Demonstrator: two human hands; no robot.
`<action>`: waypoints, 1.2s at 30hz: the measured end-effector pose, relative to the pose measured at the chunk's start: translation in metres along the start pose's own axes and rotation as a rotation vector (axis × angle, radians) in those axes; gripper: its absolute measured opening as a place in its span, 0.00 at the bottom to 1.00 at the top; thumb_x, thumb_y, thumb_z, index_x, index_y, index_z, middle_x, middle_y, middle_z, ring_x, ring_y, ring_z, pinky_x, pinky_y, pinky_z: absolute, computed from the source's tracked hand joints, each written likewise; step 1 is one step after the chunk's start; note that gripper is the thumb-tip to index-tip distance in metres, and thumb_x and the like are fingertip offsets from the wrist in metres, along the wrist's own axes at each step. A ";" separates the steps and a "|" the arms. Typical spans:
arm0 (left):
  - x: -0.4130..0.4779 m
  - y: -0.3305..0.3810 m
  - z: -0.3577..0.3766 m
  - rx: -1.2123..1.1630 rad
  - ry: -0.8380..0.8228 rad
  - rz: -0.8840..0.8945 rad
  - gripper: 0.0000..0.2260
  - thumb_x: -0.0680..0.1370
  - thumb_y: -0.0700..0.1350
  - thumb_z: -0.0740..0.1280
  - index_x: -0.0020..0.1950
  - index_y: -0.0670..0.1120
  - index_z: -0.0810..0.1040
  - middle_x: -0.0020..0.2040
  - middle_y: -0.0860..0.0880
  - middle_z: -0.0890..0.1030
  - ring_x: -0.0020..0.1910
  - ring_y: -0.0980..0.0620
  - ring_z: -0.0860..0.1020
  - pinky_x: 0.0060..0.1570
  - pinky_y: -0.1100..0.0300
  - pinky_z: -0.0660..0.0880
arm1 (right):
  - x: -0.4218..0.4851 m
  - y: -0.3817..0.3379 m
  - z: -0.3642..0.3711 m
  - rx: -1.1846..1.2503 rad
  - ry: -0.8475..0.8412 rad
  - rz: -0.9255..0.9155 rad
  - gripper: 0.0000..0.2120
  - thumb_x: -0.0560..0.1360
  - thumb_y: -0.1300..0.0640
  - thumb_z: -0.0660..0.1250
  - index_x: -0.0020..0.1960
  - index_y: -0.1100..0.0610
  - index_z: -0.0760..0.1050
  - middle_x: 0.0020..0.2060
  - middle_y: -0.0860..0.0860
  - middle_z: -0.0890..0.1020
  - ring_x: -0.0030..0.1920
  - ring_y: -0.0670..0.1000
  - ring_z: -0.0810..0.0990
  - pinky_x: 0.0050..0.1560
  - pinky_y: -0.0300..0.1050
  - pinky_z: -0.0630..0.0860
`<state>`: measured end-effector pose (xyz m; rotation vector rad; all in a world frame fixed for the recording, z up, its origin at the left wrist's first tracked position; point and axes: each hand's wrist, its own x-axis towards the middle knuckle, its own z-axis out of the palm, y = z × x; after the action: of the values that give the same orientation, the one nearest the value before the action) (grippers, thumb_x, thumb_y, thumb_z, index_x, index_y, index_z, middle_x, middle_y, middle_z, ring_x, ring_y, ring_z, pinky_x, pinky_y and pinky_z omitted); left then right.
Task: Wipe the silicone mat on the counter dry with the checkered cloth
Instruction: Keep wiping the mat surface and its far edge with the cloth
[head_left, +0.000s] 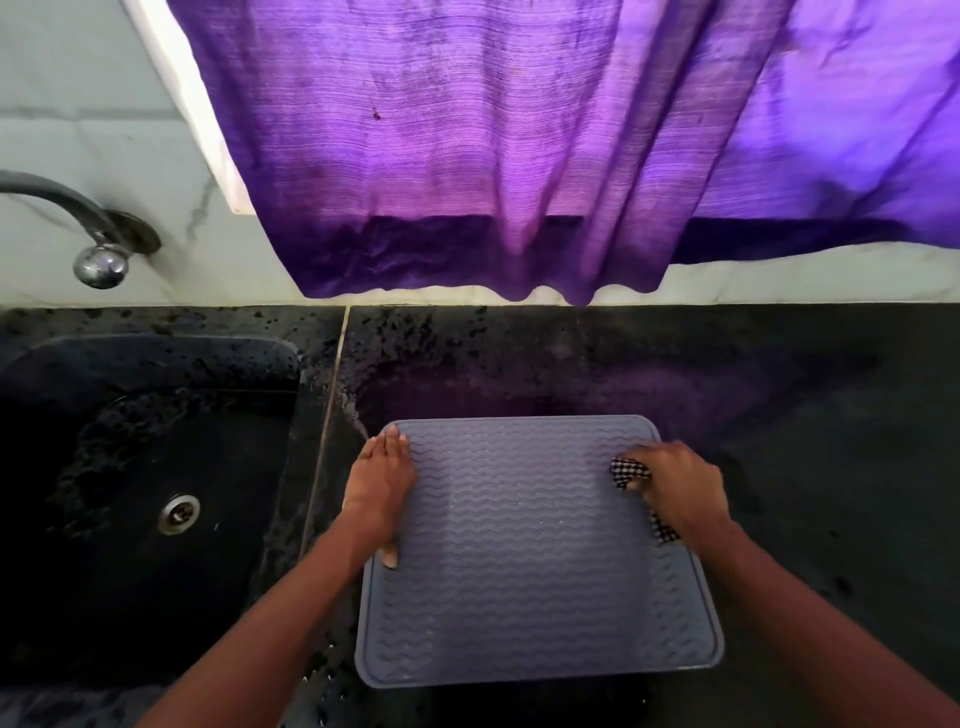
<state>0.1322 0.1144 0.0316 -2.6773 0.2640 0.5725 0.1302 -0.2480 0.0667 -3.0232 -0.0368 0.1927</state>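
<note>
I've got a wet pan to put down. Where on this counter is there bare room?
The widest bare stretch of counter lies right of the silicone mat; a narrower band runs behind it, below the curtain. The strip toward the sink is tight, and both hands occupy the mat.

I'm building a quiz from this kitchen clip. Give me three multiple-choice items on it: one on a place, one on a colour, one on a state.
1. Where does the left hand rest?
A. in the sink
B. on the mat's left edge
C. on the tap

2. What colour is the curtain above the counter?
A. purple
B. green
C. white

3. What is the right hand doing?
A. lying flat and empty
B. hanging above the counter
C. pressing the checkered cloth onto the silicone mat

Answers:
1 B: its palm and fingers lie flat along the grey mat's left side.
2 A: the hanging fabric glows purple.
3 C: the checked fabric shows at its fingertips and below its wrist, on the mat's right side.
</note>
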 end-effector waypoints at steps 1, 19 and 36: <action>0.000 -0.001 0.000 -0.002 0.000 0.002 0.26 0.85 0.35 0.50 0.80 0.33 0.40 0.81 0.34 0.44 0.82 0.41 0.46 0.80 0.51 0.46 | -0.001 0.009 -0.002 -0.005 0.004 0.024 0.18 0.66 0.55 0.73 0.54 0.41 0.79 0.52 0.41 0.81 0.52 0.52 0.78 0.45 0.49 0.79; 0.001 0.009 -0.012 -0.043 -0.064 -0.031 0.24 0.85 0.33 0.47 0.78 0.29 0.41 0.79 0.29 0.47 0.81 0.37 0.51 0.80 0.50 0.50 | 0.003 -0.092 0.026 0.233 0.000 -0.182 0.19 0.66 0.59 0.72 0.56 0.47 0.80 0.53 0.46 0.81 0.57 0.53 0.77 0.56 0.51 0.77; -0.018 -0.016 -0.009 -0.104 -0.105 0.080 0.70 0.60 0.64 0.80 0.80 0.37 0.34 0.82 0.42 0.37 0.81 0.49 0.38 0.77 0.53 0.36 | -0.003 0.044 -0.005 -0.051 0.033 0.100 0.11 0.70 0.56 0.69 0.52 0.46 0.80 0.45 0.46 0.80 0.49 0.53 0.78 0.40 0.49 0.77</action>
<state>0.1233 0.1272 0.0525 -2.7355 0.3210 0.7684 0.1287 -0.2921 0.0667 -3.0808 0.1149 0.1533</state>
